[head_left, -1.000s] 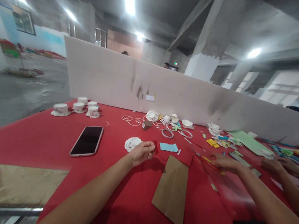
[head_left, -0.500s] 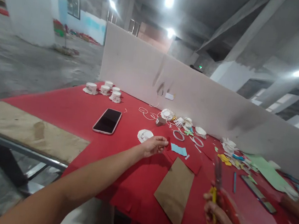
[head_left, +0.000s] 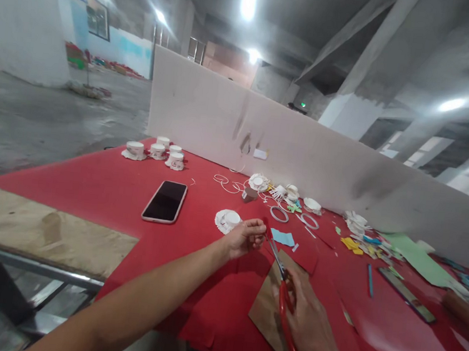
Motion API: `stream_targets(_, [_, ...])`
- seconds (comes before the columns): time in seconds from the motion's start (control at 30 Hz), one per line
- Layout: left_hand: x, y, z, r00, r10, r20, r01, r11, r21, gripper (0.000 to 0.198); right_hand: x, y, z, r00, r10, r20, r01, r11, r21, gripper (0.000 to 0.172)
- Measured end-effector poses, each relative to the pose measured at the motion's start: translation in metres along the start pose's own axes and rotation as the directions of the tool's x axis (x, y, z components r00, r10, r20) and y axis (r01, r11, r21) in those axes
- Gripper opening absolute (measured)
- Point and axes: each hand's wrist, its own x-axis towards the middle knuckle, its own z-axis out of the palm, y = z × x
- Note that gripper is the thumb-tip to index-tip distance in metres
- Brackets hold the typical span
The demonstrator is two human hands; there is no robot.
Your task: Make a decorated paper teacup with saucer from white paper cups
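Note:
My left hand [head_left: 247,238] is closed in a pinch on a small red paper piece [head_left: 267,224], held just above the table. My right hand [head_left: 306,311] is wrapped round the red-handled scissors [head_left: 285,309]. Their blades point up and left, with the tips by the red piece at my left fingertips; whether they touch it I cannot tell. Behind my left wrist a small white paper cup on a frilled saucer [head_left: 225,221] stands on the red tabletop [head_left: 191,271]. Below the scissors lies a brown board [head_left: 265,307], partly covered by my right hand. A light blue paper piece [head_left: 282,237] lies beside the blades.
A phone [head_left: 165,202] lies at the left, with several white cups [head_left: 175,161] behind it. Tape rings [head_left: 279,214], paper scraps [head_left: 352,245], a blue pen [head_left: 370,280] and a long cutter-like tool [head_left: 406,294] lie rightward. Another person's hand [head_left: 465,317] is at the right edge. A white panel [head_left: 208,106] stands behind.
My right hand has brought the scissors leftward and up, from the right side of the brown board to my left fingertips. My left hand keeps its pinch on the red piece. The view has shifted slightly.

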Motion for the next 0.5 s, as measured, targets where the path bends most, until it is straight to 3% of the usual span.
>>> stream_targets(0.33, [0.000, 0.004, 0.000, 1.000, 0.019, -0.008, -0.019, 1.000, 0.002, 0.038, 0.009, -0.012, 0.007, 0.999, -0.040, -0.031, 0.041, 0.998, 0.050, 0.046])
stream_targets(0.5, [0.000, 0.002, 0.001, 1.000, 0.017, 0.001, -0.017, 1.000, 0.015, 0.037, 0.011, -0.013, 0.005, 0.999, -0.031, 0.022, 0.031, 0.999, 0.035, 0.045])
